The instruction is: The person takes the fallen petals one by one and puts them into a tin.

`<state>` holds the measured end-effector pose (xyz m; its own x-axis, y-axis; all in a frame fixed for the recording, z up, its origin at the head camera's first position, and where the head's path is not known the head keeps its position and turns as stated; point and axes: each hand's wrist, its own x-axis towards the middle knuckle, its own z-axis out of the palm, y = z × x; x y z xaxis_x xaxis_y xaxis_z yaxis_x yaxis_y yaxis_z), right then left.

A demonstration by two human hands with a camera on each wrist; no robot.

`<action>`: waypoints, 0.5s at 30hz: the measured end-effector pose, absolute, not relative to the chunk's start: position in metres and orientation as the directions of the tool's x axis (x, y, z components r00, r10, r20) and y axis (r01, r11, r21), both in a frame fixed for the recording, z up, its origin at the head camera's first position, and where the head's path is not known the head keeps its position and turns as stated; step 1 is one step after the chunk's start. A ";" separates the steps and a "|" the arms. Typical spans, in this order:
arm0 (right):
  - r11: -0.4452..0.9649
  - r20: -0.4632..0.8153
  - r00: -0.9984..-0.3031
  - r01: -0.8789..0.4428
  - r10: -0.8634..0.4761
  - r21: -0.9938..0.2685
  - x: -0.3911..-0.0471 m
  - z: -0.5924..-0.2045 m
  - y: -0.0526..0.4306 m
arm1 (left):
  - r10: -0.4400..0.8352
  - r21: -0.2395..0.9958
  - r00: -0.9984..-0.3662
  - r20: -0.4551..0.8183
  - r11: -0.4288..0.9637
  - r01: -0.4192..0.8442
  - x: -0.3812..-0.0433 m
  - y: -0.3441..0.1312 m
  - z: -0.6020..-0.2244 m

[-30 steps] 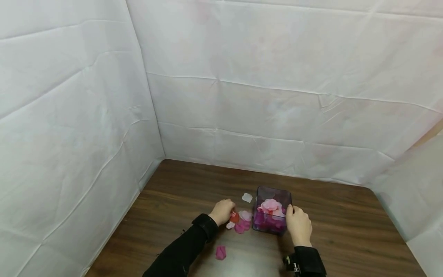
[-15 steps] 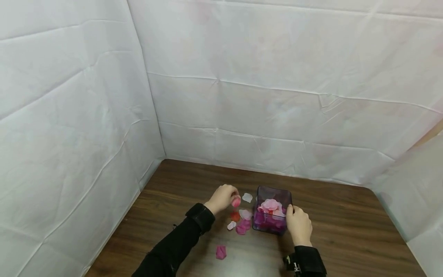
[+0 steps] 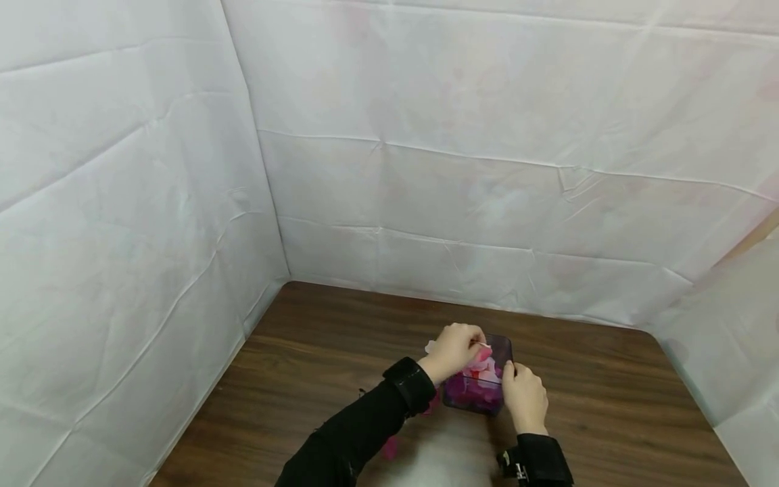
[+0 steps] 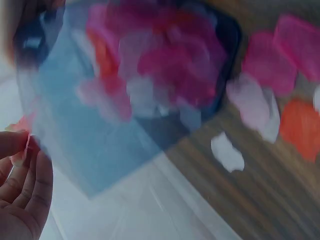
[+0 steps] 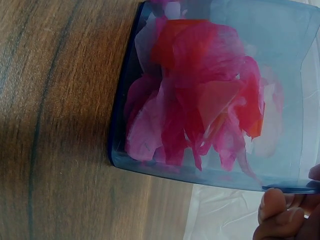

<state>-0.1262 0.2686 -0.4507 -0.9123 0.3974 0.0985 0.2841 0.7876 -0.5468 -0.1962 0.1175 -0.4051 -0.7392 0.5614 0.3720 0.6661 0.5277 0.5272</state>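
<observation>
A clear bluish-purple plastic box (image 3: 473, 400) stands on the table, partly filled with pink, red and white artificial petals (image 5: 200, 95). My left hand (image 3: 453, 350) is over the box's open top and pinches a pink petal (image 3: 484, 354) between thumb and fingers; the left wrist view shows the left hand (image 4: 22, 185) near the rim. My right hand (image 3: 526, 399) grips the box's right rim, thumb on one side; in the right wrist view its fingers (image 5: 280, 215) hold the edge. Left of the box lie loose petals, partly hidden by my left arm.
Loose on the wooden table (image 3: 584, 379) are a white petal (image 4: 227, 152), an orange-red petal (image 4: 301, 127) and several pink ones. A magenta petal (image 3: 389, 448) lies nearer the front. White cloth walls (image 3: 426, 189) stand behind and to the left.
My left hand has picked up a pink petal from the loose petals and moved it right, over the box. The right hand and the box have stayed in place.
</observation>
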 end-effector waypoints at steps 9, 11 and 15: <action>0.782 0.083 -0.910 0.299 0.405 -0.546 -0.127 -0.451 0.269 | 0.619 0.494 -0.727 0.298 0.552 0.672 -0.190 0.117 -0.412; 0.781 0.079 -0.910 0.301 0.406 -0.547 -0.127 -0.451 0.269 | 0.595 0.487 -0.729 0.337 0.553 0.676 -0.193 0.112 -0.413; 0.780 0.091 -0.907 0.298 0.411 -0.551 -0.127 -0.451 0.269 | 0.474 0.472 -0.766 0.435 0.604 0.642 -0.202 0.100 -0.413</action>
<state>-0.1271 0.2689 -0.4507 -0.9072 0.4107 0.0908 0.2978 0.7796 -0.5510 -0.2021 0.0997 -0.4126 -0.7656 0.4739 0.4351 0.6421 0.6037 0.4724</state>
